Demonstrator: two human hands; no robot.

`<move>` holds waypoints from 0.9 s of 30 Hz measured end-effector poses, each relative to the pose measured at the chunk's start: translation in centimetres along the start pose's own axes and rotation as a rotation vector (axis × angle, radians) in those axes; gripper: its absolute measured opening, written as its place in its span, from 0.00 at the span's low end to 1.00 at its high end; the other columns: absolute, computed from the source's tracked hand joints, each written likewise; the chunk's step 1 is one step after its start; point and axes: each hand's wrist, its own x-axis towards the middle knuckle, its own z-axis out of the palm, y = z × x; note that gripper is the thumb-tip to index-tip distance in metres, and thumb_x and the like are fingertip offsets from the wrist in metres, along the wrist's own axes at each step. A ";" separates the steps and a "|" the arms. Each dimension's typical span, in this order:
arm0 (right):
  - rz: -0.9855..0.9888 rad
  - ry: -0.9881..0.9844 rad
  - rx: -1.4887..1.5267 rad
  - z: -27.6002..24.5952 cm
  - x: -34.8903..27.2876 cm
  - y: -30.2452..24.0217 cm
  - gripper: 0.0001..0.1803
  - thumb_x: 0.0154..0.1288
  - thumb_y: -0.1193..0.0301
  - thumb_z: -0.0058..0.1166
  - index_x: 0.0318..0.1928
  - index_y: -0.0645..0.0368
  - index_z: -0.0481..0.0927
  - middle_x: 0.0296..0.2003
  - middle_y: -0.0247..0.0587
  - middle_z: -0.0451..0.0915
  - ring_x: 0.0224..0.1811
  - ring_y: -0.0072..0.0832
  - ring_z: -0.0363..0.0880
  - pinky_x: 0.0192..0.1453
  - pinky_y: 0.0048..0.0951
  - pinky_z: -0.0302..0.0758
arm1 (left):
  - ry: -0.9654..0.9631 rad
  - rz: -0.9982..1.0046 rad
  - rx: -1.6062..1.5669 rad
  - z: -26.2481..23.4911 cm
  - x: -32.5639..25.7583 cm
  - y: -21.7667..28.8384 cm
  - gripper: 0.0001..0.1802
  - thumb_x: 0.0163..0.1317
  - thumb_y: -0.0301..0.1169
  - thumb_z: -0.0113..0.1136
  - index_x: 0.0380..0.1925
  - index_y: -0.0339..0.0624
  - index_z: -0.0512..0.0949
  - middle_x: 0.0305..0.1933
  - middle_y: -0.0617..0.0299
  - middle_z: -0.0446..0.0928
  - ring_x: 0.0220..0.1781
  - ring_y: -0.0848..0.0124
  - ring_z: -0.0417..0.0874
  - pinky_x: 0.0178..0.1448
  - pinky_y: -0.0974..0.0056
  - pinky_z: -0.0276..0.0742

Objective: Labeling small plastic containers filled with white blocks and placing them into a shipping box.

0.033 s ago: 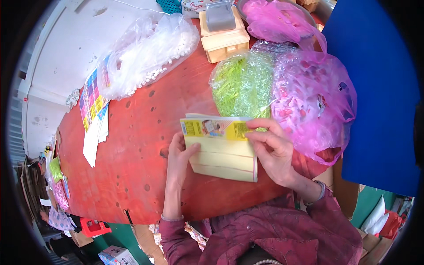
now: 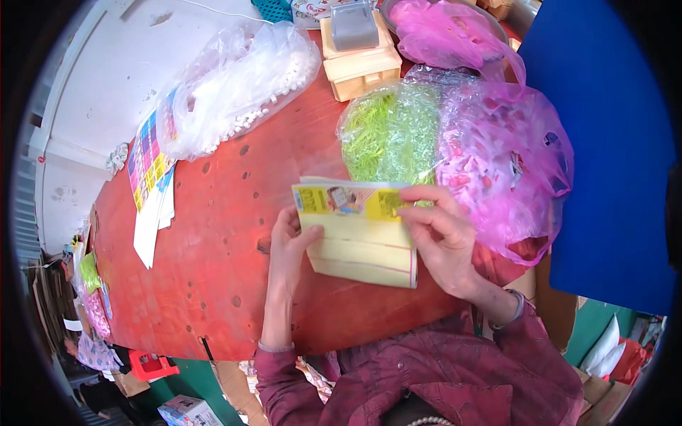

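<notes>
Above the table's near half, I hold a folded printed paper (image 2: 359,241), pale yellow with a bright yellow picture strip along its far edge. Several layers show at that edge; whether it is one folded piece or several cannot be made out. My left hand (image 2: 290,245) grips its left side, thumb on the front and fingers behind. At the far right corner, my right hand (image 2: 446,241) pinches the paper between thumb and bent fingers. Just beyond lies a clear bag of green shredded filler (image 2: 383,135), beside a pink plastic bag (image 2: 504,163) of pink and white pieces.
Around the red table (image 2: 206,270) stand a clear bag of white pellets (image 2: 241,92), printed sheets (image 2: 150,192), pale wooden boxes (image 2: 362,67) under a grey plastic container (image 2: 354,27), and another pink bag (image 2: 455,35). A blue panel (image 2: 611,156) rises at the right.
The folded paper has shifted slightly away from me and to the right, tilting a little. Both hands keep their hold on it.
</notes>
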 end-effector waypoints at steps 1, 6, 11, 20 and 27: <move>-0.066 0.031 -0.074 -0.3 0.5 0.0 0.14 0.50 0.89 0.53 0.37 0.62 0.81 0.44 0.42 0.77 0.43 0.28 0.76 0.40 0.22 0.72 | -0.018 0.028 -0.006 0.4 0.6 0.7 0.22 0.55 0.19 0.57 0.51 0.32 0.66 0.47 0.55 0.76 0.47 0.72 0.76 0.53 0.68 0.72; -0.127 0.159 -0.383 -2.9 3.2 1.3 0.14 0.49 0.88 0.53 0.37 0.62 0.80 0.45 0.42 0.77 0.45 0.32 0.76 0.43 0.26 0.72 | -0.071 0.171 0.023 4.1 6.0 4.3 0.22 0.54 0.20 0.55 0.51 0.31 0.67 0.43 0.57 0.77 0.44 0.72 0.77 0.49 0.70 0.72; -0.138 0.190 -0.747 -5.8 6.5 4.1 0.10 0.51 0.83 0.55 0.37 0.62 0.80 0.45 0.44 0.77 0.48 0.40 0.74 0.51 0.34 0.70 | -0.034 0.386 0.071 6.4 12.3 2.9 0.12 0.54 0.22 0.56 0.40 0.30 0.75 0.36 0.60 0.77 0.35 0.76 0.76 0.41 0.71 0.72; -0.228 -0.140 -0.739 -0.4 16.9 7.0 0.08 0.51 0.78 0.57 0.34 0.64 0.80 0.36 0.46 0.78 0.46 0.42 0.72 0.50 0.38 0.70 | 0.188 0.417 0.013 5.2 21.3 4.4 0.09 0.53 0.23 0.58 0.34 0.31 0.80 0.28 0.63 0.79 0.30 0.78 0.76 0.37 0.73 0.71; -0.501 -0.153 -0.794 4.2 22.8 13.5 0.05 0.49 0.78 0.56 0.30 0.63 0.79 0.30 0.42 0.74 0.43 0.40 0.72 0.45 0.37 0.72 | 0.209 0.468 0.166 6.1 26.5 4.5 0.08 0.51 0.27 0.62 0.28 0.32 0.82 0.25 0.64 0.81 0.29 0.78 0.77 0.37 0.71 0.72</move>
